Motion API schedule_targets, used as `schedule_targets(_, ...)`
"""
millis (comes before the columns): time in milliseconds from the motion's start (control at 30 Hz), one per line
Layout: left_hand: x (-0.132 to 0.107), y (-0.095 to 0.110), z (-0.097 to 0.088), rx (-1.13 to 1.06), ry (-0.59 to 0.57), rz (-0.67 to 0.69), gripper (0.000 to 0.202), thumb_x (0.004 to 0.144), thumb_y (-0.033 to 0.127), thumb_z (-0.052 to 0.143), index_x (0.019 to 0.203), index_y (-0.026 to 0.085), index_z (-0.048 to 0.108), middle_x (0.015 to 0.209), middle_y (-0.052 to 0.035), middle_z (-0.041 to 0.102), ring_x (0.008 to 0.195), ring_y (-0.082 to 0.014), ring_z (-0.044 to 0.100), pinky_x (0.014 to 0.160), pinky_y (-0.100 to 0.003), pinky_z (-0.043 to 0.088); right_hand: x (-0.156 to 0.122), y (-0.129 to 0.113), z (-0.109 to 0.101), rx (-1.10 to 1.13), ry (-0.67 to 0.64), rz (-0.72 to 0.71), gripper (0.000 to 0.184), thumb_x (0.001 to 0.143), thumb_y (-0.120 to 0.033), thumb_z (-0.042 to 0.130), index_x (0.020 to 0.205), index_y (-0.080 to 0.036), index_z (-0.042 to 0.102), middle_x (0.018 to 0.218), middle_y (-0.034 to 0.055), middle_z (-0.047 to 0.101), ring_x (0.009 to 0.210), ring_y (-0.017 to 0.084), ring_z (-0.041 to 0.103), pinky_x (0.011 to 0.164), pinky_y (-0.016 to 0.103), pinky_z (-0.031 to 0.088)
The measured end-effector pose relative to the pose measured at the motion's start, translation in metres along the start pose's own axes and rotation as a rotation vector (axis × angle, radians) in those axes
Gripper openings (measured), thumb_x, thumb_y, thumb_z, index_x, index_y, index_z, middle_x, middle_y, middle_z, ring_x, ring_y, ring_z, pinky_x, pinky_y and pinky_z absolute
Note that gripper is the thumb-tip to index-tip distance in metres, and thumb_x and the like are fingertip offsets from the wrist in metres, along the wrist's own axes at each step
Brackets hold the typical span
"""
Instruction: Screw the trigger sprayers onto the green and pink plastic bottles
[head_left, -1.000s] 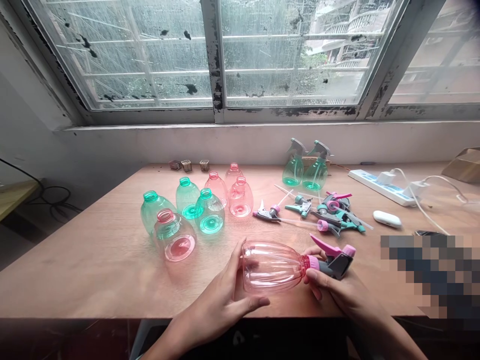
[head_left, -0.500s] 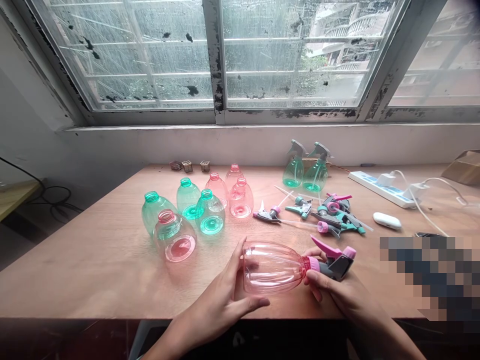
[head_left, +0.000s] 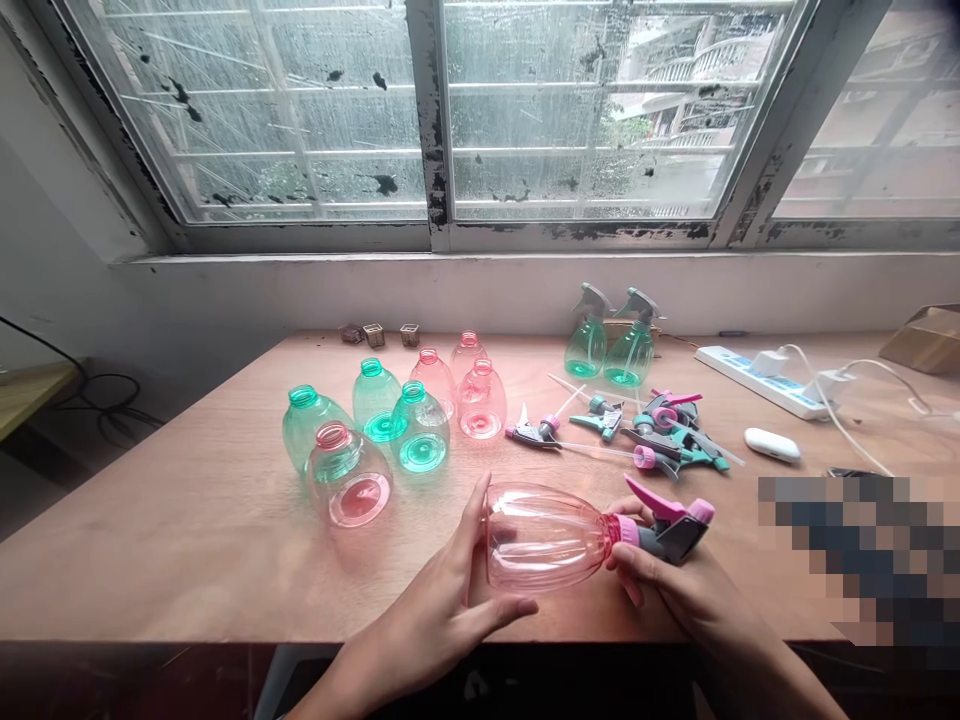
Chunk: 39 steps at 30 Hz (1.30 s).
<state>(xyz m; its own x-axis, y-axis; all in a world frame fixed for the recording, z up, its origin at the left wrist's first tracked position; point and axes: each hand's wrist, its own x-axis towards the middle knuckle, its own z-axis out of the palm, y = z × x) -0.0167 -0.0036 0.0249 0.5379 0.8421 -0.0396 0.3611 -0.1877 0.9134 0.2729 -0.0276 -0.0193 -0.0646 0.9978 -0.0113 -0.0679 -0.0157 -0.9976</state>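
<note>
A clear pink spray bottle (head_left: 544, 540) lies sideways in the air over the table's front edge, its base to the left. My left hand (head_left: 457, 585) cups that base, thumb below, other fingers partly hidden behind the plastic. At the neck, my right hand (head_left: 667, 580) pinches the pink collar of the grey-and-pink trigger sprayer (head_left: 671, 520), which sits on the bottle. Beyond the hands is a heap of loose trigger sprayers (head_left: 664, 430) with pink or green parts. Open bottles stand to the left, among them a pink one (head_left: 351, 475) and a green one (head_left: 420, 430).
Two green spray bottles with heads (head_left: 630, 350) stand by the wall. A white power strip (head_left: 765, 380) with plugs and a white oval case (head_left: 772, 445) lie at right. Small cube-shaped items (head_left: 373, 336) sit along the back edge of the wooden table (head_left: 187, 540).
</note>
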Motion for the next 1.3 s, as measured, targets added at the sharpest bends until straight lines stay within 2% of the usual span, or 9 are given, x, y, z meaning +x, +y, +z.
schedule_targets(267,-0.001,-0.001,0.001,0.008,-0.012,-0.018,0.107,0.095,0.039,0.074,0.171,0.025,0.000,0.162,-0.0151,0.051,0.153,-0.0316,0.042,0.129,-0.046,0.027,0.001,-0.001,0.004,0.057,0.027,0.003,0.039,0.094,-0.051,0.077,0.114,-0.019,0.068,0.058,-0.0044,0.060,0.058,0.017,0.049,0.062,0.032,0.039)
schedule_targets(467,0.000,-0.002,0.000,0.025,-0.016,0.043,0.105,0.097,0.034,0.071,0.171,0.026,-0.002,0.158,-0.0114,0.054,0.149,-0.0292,0.046,0.128,-0.042,0.029,0.002,0.003,0.001,0.108,0.009,-0.026,0.032,0.094,-0.046,0.078,0.109,-0.021,0.065,0.060,-0.0035,0.065,0.055,0.015,0.052,0.060,0.030,0.041)
schedule_targets(600,0.001,-0.006,0.001,0.033,0.007,0.097,0.099,0.099,0.031,0.067,0.171,0.029,-0.002,0.158,-0.0081,0.053,0.148,-0.0276,0.047,0.127,-0.039,0.030,0.002,0.004,0.001,0.151,0.014,-0.024,0.034,0.092,-0.044,0.081,0.109,-0.021,0.064,0.069,-0.0013,0.071,0.053,0.014,0.054,0.057,0.028,0.043)
schedule_targets(867,0.000,-0.010,0.000,0.041,0.008,0.082,0.099,0.099,0.031,0.066,0.171,0.029,-0.002,0.157,-0.0086,0.054,0.148,-0.0283,0.047,0.128,-0.040,0.029,0.003,0.001,0.004,0.172,0.055,-0.016,0.033,0.088,-0.045,0.085,0.102,-0.021,0.067,0.070,-0.0001,0.071,0.051,0.013,0.054,0.055,0.027,0.045)
schedule_targets(967,-0.001,-0.006,0.001,0.019,-0.016,0.039,0.114,0.091,0.032,0.078,0.171,0.026,-0.003,0.160,-0.0109,0.051,0.150,-0.0300,0.044,0.128,-0.039,0.029,0.004,0.002,0.004,0.200,0.056,-0.022,0.037,0.086,-0.046,0.087,0.103,-0.022,0.065,0.071,0.0006,0.072,0.049,0.012,0.054,0.053,0.027,0.043)
schedule_targets(1067,-0.001,-0.002,0.001,-0.034,-0.034,-0.009,0.131,0.082,0.033,0.087,0.170,0.023,-0.008,0.169,-0.0141,0.039,0.151,-0.0318,0.043,0.127,-0.039,0.031,0.003,0.002,0.003,0.163,0.042,-0.026,0.035,0.088,-0.045,0.084,0.104,-0.021,0.065,0.064,-0.0017,0.069,0.051,0.013,0.054,0.056,0.027,0.043)
schedule_targets(1133,0.000,0.001,0.000,-0.063,-0.030,-0.028,0.122,0.086,0.037,0.082,0.171,0.021,-0.004,0.169,-0.0154,0.038,0.152,-0.0323,0.042,0.128,-0.041,0.030,0.002,0.002,0.002,0.122,0.023,-0.031,0.033,0.091,-0.045,0.082,0.105,-0.021,0.065,0.058,-0.0037,0.064,0.054,0.014,0.054,0.059,0.028,0.042)
schedule_targets(1200,0.001,0.001,-0.001,-0.063,-0.036,-0.044,0.109,0.091,0.040,0.077,0.171,0.019,0.006,0.164,-0.0158,0.046,0.153,-0.0330,0.040,0.129,-0.044,0.028,0.002,0.003,0.001,0.119,0.015,-0.033,0.031,0.092,-0.043,0.081,0.106,-0.021,0.065,0.058,-0.0040,0.064,0.055,0.014,0.054,0.060,0.028,0.042)
schedule_targets(1300,0.002,-0.004,-0.002,-0.037,-0.029,-0.023,0.105,0.091,0.042,0.078,0.171,0.021,0.013,0.160,-0.0147,0.051,0.155,-0.0337,0.038,0.130,-0.046,0.027,0.004,0.006,0.001,0.173,0.034,-0.044,0.030,0.092,-0.041,0.083,0.106,-0.021,0.065,0.064,-0.0028,0.068,0.053,0.013,0.054,0.058,0.027,0.041)
